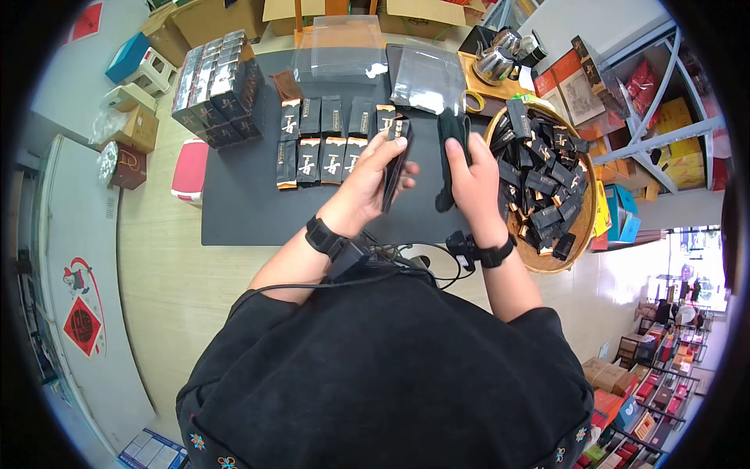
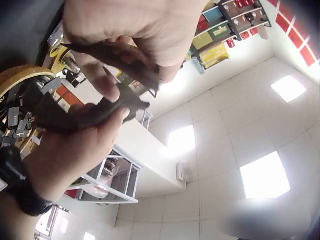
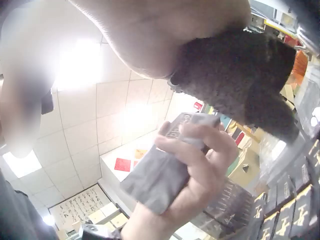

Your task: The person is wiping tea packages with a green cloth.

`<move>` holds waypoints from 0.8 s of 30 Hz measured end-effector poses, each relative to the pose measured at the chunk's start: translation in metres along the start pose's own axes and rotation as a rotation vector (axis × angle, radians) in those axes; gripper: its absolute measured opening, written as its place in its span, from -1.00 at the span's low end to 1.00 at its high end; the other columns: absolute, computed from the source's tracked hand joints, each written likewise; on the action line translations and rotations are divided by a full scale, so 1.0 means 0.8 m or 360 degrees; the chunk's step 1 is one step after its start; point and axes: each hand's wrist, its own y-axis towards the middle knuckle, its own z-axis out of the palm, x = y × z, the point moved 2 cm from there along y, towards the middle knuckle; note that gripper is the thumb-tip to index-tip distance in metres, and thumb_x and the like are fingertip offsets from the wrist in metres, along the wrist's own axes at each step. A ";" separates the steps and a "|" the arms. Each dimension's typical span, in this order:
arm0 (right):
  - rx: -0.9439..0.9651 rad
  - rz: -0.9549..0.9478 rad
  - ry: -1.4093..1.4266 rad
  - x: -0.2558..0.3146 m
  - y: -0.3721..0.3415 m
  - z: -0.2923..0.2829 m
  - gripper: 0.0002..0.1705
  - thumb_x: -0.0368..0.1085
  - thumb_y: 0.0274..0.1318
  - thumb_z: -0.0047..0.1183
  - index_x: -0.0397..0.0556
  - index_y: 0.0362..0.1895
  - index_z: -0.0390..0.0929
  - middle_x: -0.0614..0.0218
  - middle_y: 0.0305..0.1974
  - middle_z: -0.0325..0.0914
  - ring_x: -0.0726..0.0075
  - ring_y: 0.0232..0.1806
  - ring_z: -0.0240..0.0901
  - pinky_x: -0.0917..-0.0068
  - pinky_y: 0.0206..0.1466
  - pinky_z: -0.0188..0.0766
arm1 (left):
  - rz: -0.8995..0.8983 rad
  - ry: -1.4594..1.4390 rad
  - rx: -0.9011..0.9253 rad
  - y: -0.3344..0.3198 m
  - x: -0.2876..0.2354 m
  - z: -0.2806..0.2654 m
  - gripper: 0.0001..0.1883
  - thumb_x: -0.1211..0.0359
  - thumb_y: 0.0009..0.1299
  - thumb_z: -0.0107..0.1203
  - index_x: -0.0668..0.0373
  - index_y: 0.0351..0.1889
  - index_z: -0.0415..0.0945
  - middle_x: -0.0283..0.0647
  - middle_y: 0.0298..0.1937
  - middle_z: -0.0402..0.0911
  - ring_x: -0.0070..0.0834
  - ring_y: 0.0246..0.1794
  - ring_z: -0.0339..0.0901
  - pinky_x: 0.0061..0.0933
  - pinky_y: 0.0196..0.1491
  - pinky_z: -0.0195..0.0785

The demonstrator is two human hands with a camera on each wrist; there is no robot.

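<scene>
My left hand point(image 1: 364, 180) grips a slim black packet point(image 1: 396, 173) with orange print, held on edge above the dark table point(image 1: 250, 215). In the right wrist view, the packet's plain grey-black side point(image 3: 159, 177) shows, with the fingers curled over its top. A few inches to the right, my right hand point(image 1: 475, 184) holds a dark fuzzy cloth point(image 1: 445, 176) that hangs down, thumb along its near side. Beyond the left hand, two rows of similar packets point(image 1: 309, 160) lie side by side, some showing black backs and others orange-and-white fronts.
A round wicker basket point(image 1: 576, 252) of loose packets stands at the right. Stacked dark boxes point(image 1: 223, 90) occupy the table's left back corner. Clear plastic sheets point(image 1: 340, 51) lie at the back, near a yellow tape roll point(image 1: 474, 100) and a metal kettle point(image 1: 494, 66). A red-topped stool point(image 1: 188, 166) stands left.
</scene>
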 end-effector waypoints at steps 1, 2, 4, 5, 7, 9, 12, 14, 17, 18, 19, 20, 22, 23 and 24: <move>0.0036 0.0027 0.0073 0.002 -0.009 -0.002 -0.75 -0.31 0.33 0.05 -0.17 -0.02 0.59 0.11 -0.23 0.56 0.06 -0.19 0.52 0.32 -0.05 0.42 | 0.0025 0.0126 -0.0018 0.010 0.005 -0.020 -0.64 0.05 0.59 -0.01 0.15 0.03 0.45 -0.36 -0.15 0.58 -0.58 -0.34 0.56 -0.53 -0.41 0.52; 0.0068 0.0056 0.0146 0.003 -0.017 -0.003 -0.76 -0.30 0.33 0.05 -0.18 -0.02 0.59 0.12 -0.24 0.56 0.10 -0.19 0.51 0.33 -0.06 0.42 | 0.0043 0.0164 0.0028 0.014 0.006 -0.023 -0.52 -0.08 0.55 0.01 0.17 0.04 0.44 -0.36 -0.16 0.56 -0.70 -0.36 0.51 -0.67 -0.47 0.43; 0.0138 0.0174 0.0333 0.004 -0.032 0.000 -0.76 -0.29 0.35 0.04 -0.20 -0.04 0.57 0.17 -0.24 0.55 0.24 -0.19 0.48 0.36 -0.04 0.40 | 0.0108 0.0292 -0.0043 0.010 0.004 -0.011 -0.46 -0.12 0.49 0.08 0.20 0.00 0.41 -0.37 -0.22 0.53 -0.65 -0.32 0.51 -0.58 -0.31 0.46; 0.0218 0.0330 0.0433 0.000 -0.041 0.006 -0.72 -0.30 0.35 0.05 -0.19 0.04 0.56 0.18 -0.14 0.59 0.30 -0.08 0.52 0.37 0.05 0.41 | 0.0136 0.0358 -0.0078 0.010 0.006 -0.005 -0.43 -0.15 0.46 0.12 0.22 -0.02 0.40 -0.37 -0.25 0.52 -0.63 -0.30 0.51 -0.53 -0.22 0.48; 0.0106 0.0336 0.0653 -0.012 -0.055 0.028 -0.65 -0.31 0.34 0.07 -0.17 0.15 0.53 0.15 -0.04 0.60 0.31 0.04 0.52 0.38 0.15 0.40 | 0.0246 0.0316 -0.0161 0.022 0.021 -0.003 -0.38 -0.20 0.47 0.04 0.22 0.04 0.38 -0.32 -0.18 0.53 -0.61 -0.22 0.52 -0.54 -0.13 0.46; 0.0160 0.0376 0.0434 -0.011 -0.059 0.027 -0.60 -0.31 0.33 0.08 -0.17 0.20 0.50 0.09 0.02 0.59 0.18 0.10 0.54 0.33 0.18 0.40 | 0.0180 0.0276 -0.0173 0.027 0.027 -0.003 -0.42 -0.15 0.53 0.00 0.23 0.08 0.37 -0.29 -0.13 0.55 -0.57 -0.17 0.54 -0.52 -0.09 0.46; 0.0012 0.0310 0.0284 -0.028 -0.061 0.029 -0.63 -0.33 0.30 0.08 -0.17 0.16 0.51 0.04 -0.02 0.59 0.02 0.05 0.55 0.26 0.14 0.43 | 0.0049 -0.0053 -0.0092 0.028 0.024 0.002 -0.50 -0.04 0.62 -0.12 0.25 0.10 0.41 -0.19 -0.10 0.61 -0.42 -0.06 0.62 -0.37 0.00 0.56; -0.0055 0.0320 0.0171 -0.036 -0.063 0.028 -0.65 -0.34 0.29 0.08 -0.17 0.12 0.52 0.02 -0.05 0.58 -0.05 0.02 0.55 0.23 0.11 0.44 | -0.0017 -0.0219 0.0020 0.033 0.028 -0.003 -0.50 -0.06 0.62 -0.18 0.18 0.17 0.40 -0.16 -0.09 0.62 -0.34 -0.03 0.64 -0.28 0.04 0.60; -0.0123 0.0238 -0.0001 -0.030 -0.064 0.030 -0.66 -0.35 0.28 0.08 -0.17 0.10 0.52 0.02 -0.08 0.58 -0.09 -0.01 0.55 0.20 0.07 0.45 | -0.0005 -0.0378 -0.0079 0.024 0.029 0.013 -0.49 -0.10 0.62 -0.24 0.04 0.27 0.33 -0.19 -0.07 0.60 -0.34 -0.03 0.63 -0.24 0.05 0.59; -0.0127 0.0272 0.0009 -0.028 -0.065 0.030 -0.68 -0.35 0.27 0.08 -0.17 0.08 0.53 0.04 -0.11 0.57 -0.09 -0.04 0.54 0.20 0.04 0.45 | 0.0044 -0.0366 -0.0054 0.026 0.030 0.011 -0.48 -0.15 0.60 -0.29 -0.06 0.30 0.28 -0.20 -0.07 0.59 -0.34 -0.07 0.63 -0.23 0.01 0.60; -0.0168 0.0230 0.0020 -0.026 -0.066 0.028 -0.69 -0.36 0.27 0.08 -0.17 0.07 0.54 0.04 -0.12 0.57 -0.08 -0.06 0.54 0.20 0.03 0.45 | 0.0036 -0.0359 -0.0028 0.026 0.030 0.009 -0.48 -0.15 0.60 -0.30 -0.06 0.29 0.29 -0.21 -0.09 0.58 -0.35 -0.08 0.63 -0.25 -0.02 0.61; -0.0207 0.0187 0.0034 -0.024 -0.067 0.025 -0.70 -0.36 0.27 0.09 -0.17 0.06 0.55 0.05 -0.13 0.57 -0.07 -0.08 0.54 0.21 0.02 0.45 | 0.0031 -0.0351 -0.0003 0.026 0.027 0.006 -0.47 -0.16 0.60 -0.31 -0.05 0.28 0.30 -0.21 -0.10 0.58 -0.36 -0.10 0.63 -0.27 -0.04 0.61; -0.0262 -0.0040 0.0047 -0.018 -0.059 0.017 -0.72 -0.38 0.26 0.10 -0.16 0.04 0.57 0.08 -0.18 0.57 -0.04 -0.13 0.54 0.24 -0.02 0.45 | -0.0031 -0.0380 0.0077 0.029 0.023 -0.002 -0.48 -0.15 0.62 -0.33 -0.03 0.24 0.34 -0.22 -0.14 0.60 -0.35 -0.19 0.63 -0.35 -0.16 0.60; -0.0291 -0.0287 -0.0088 -0.010 -0.051 0.011 -0.67 -0.38 0.23 0.14 -0.13 0.08 0.58 0.11 -0.22 0.57 0.01 -0.19 0.56 0.28 -0.12 0.48 | -0.0066 -0.0353 0.0133 0.027 0.023 -0.004 -0.49 -0.14 0.62 -0.31 -0.02 0.23 0.36 -0.24 -0.10 0.60 -0.39 -0.15 0.63 -0.35 -0.12 0.59; -0.0230 -0.0357 -0.0157 0.000 -0.040 0.008 -0.65 -0.38 0.21 0.16 -0.12 0.10 0.58 0.13 -0.23 0.57 0.05 -0.23 0.57 0.31 -0.17 0.49 | -0.0105 -0.0324 0.0188 0.024 0.022 -0.004 -0.50 -0.13 0.62 -0.29 -0.01 0.21 0.38 -0.27 -0.06 0.60 -0.43 -0.11 0.62 -0.35 -0.08 0.58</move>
